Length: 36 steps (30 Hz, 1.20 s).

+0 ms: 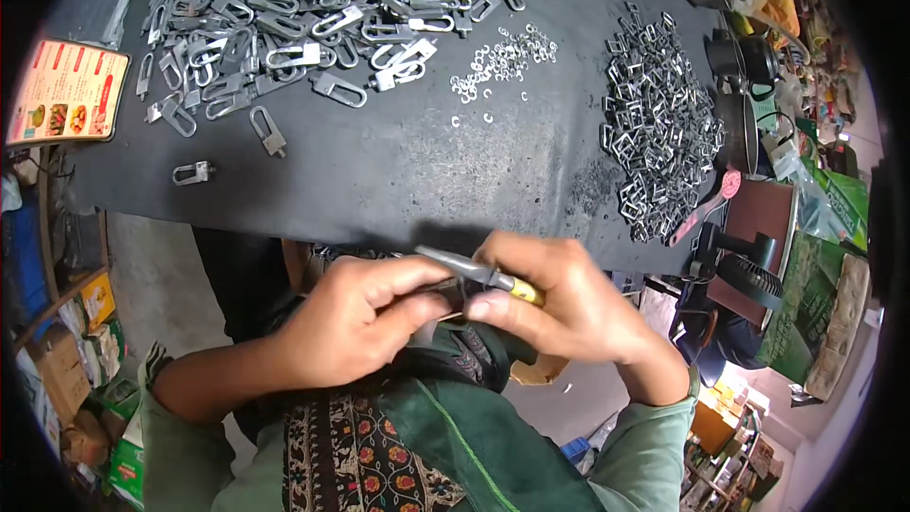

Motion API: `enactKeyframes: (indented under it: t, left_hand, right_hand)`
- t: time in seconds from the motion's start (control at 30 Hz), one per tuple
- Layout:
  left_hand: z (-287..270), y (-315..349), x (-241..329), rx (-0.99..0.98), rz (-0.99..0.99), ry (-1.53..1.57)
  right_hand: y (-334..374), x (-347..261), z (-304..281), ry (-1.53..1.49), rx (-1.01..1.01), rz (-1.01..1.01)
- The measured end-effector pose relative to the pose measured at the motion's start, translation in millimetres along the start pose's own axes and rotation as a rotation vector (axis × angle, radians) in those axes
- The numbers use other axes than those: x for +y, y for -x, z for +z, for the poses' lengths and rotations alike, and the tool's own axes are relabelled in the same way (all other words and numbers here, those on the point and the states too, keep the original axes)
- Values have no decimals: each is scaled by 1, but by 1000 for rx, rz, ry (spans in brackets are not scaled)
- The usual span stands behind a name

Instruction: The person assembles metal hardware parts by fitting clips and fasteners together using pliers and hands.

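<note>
Both my hands meet just in front of the table's near edge. My right hand [569,308] is closed round pliers [464,265] with grey jaws and a yellow grip, the jaws pointing left over my left fingertips. My left hand [355,322] is closed in a pinch beside the pliers; what it holds is mostly hidden, with only a thin metal edge showing between the hands. Across the table lie a big heap of long metal loops [275,52], a scatter of tiny open metal rings [507,62] and, to the right, a pile of small rectangular metal frames [659,128].
The dark tabletop [370,171] has one stray loop [192,173] near its front left. A printed card [68,93] lies at the left edge. On the right are a pink slotted spoon [728,188], dark pans [737,128] and a small black fan [747,275].
</note>
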State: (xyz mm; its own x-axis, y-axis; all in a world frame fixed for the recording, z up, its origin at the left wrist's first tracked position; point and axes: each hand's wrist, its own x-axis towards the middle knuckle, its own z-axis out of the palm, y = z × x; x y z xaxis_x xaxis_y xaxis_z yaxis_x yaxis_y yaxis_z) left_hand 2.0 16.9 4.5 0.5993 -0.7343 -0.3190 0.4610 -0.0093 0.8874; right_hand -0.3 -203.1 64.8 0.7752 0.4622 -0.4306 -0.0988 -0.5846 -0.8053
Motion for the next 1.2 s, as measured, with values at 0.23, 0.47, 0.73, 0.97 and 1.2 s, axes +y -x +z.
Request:
enactKeyframes:
  t: [0.23,0.47,0.73,0.97,1.2]
  left_hand:
    - [-23,16,3,-104,-162,435]
    - [-23,23,7,-27,130,281]
    - [-21,20,2,70,88,239]
    - [-28,16,-4,214,146,21]
    - [-25,13,-2,147,44,183]
  right_hand:
    - [-36,20,-41,1151,481,-182]
    - [-47,18,-45,1249,417,-223]
    - [-50,13,-47,1315,383,-265]
    - [-28,-7,-36,952,159,-481]
    - [-22,-5,-24,857,186,-493]
